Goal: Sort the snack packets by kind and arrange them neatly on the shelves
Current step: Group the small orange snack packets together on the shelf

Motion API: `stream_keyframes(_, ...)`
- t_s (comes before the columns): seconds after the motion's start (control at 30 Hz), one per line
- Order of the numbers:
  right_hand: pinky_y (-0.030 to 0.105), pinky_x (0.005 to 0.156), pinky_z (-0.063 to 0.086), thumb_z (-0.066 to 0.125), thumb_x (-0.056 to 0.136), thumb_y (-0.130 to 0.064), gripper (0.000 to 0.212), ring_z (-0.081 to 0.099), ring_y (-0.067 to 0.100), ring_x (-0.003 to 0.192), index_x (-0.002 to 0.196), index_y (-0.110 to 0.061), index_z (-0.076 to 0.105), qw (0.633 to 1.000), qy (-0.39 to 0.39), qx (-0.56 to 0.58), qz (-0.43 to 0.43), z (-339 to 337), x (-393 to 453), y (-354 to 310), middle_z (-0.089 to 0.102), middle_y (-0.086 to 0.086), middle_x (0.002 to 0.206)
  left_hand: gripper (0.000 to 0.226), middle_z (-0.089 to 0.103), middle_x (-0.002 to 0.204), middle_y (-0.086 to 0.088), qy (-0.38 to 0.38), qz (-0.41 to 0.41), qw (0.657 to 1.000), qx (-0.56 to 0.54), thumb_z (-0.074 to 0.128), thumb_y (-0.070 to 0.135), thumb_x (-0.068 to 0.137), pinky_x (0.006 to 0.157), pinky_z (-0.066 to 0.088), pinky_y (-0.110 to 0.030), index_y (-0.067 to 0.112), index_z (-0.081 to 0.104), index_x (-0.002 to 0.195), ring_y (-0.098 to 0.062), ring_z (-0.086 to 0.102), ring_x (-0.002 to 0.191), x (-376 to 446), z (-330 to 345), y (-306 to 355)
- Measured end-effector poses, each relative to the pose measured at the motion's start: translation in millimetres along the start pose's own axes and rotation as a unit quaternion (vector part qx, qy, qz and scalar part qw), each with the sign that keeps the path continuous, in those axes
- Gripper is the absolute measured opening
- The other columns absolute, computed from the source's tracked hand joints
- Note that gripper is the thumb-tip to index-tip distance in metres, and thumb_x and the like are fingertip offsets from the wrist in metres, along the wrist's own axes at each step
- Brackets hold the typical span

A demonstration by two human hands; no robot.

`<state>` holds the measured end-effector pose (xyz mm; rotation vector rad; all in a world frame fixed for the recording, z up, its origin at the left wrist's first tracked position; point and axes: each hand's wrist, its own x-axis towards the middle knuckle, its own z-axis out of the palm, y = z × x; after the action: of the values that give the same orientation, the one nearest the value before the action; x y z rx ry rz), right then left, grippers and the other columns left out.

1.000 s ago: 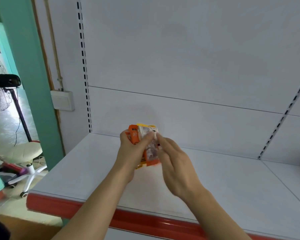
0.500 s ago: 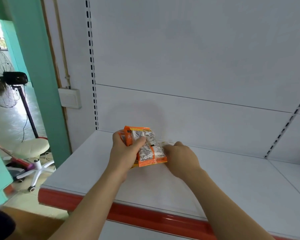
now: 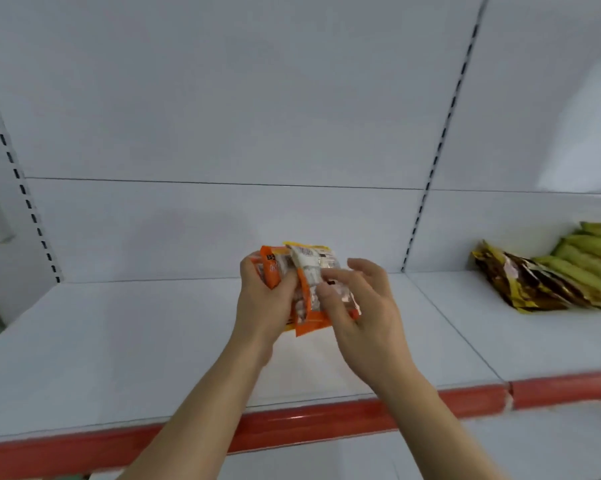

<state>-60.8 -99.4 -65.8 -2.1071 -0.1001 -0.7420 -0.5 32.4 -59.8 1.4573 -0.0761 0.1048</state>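
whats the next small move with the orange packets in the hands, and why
Probably peel one packet off and set it down on the white shelf below. The left hand grips a bunch of orange packets above the shelf, the right hand pinches the front one, and the gold packets and green packets already lie grouped to the right.

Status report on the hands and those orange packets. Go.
Left hand grips the orange packets above the shelf. Right hand pinches the front packet. Gold packets and green packets lie far right, not in the way.
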Motion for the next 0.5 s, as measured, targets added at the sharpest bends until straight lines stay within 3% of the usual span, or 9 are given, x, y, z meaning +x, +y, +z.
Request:
stream_keyframes(0.1,0.021,0.076,0.055,0.063,0.094,-0.044,0.034,0.067,0.001,0.093,0.126,-0.041,0.051,0.994,0.007,0.090,0.054,-57.5,-8.6,18.7,0.064,-0.013,0.117,0.041,0.071,0.118,0.005,-0.058,0.000,0.998,-0.016,0.065,0.040,0.099,0.092,0.061,-0.048,0.030,0.045,0.133,-0.018,0.075,0.101,-21.7,63.0,6.0)
stream_keyframes(0.23,0.031,0.083,0.058,0.062,0.095,-0.041,0.047,0.071,0.005,0.093,0.138,-0.045,0.042,0.986,0.041,0.130,0.101,-147.2,-34.7,50.6,0.072,-0.017,0.106,0.048,0.074,0.116,-0.005,-0.145,-0.031,0.986,-0.075,0.057,0.050,0.100,0.088,0.062,-0.057,0.029,0.040,0.139,-0.025,0.078,0.097,-59.1,160.1,8.4)
stream_keyframes(0.3,0.030,0.079,0.059,0.061,0.094,-0.045,0.046,0.071,0.009,0.086,0.137,-0.049,0.043,0.986,0.075,0.100,0.111,-198.2,-47.6,67.6,0.072,-0.020,0.100,0.055,0.073,0.117,-0.006,-0.190,-0.037,0.978,-0.085,0.055,0.050,0.095,0.086,0.063,-0.055,0.031,0.037,0.144,-0.024,0.078,0.096,-81.8,211.2,6.0)
stream_keyframes(0.4,0.018,0.070,0.056,0.061,0.093,-0.047,0.045,0.071,0.007,0.078,0.136,-0.048,0.045,0.980,0.131,0.079,0.127,-270.8,-64.6,96.6,0.071,-0.026,0.093,0.039,0.074,0.115,0.002,-0.235,-0.018,0.969,-0.077,0.057,0.041,0.103,0.085,0.064,-0.045,0.031,0.045,0.139,-0.015,0.077,0.095,-117.9,284.4,1.0)
stream_keyframes(0.5,0.035,0.081,0.061,0.063,0.090,-0.049,0.045,0.073,0.008,0.084,0.132,-0.050,0.047,0.968,0.181,0.097,0.147,-334.5,-80.9,129.2,0.073,-0.022,0.100,0.038,0.076,0.110,0.011,-0.244,-0.018,0.967,-0.071,0.068,0.045,0.097,0.088,0.063,-0.044,0.034,0.054,0.131,-0.010,0.077,0.095,-147.8,355.0,-9.3)
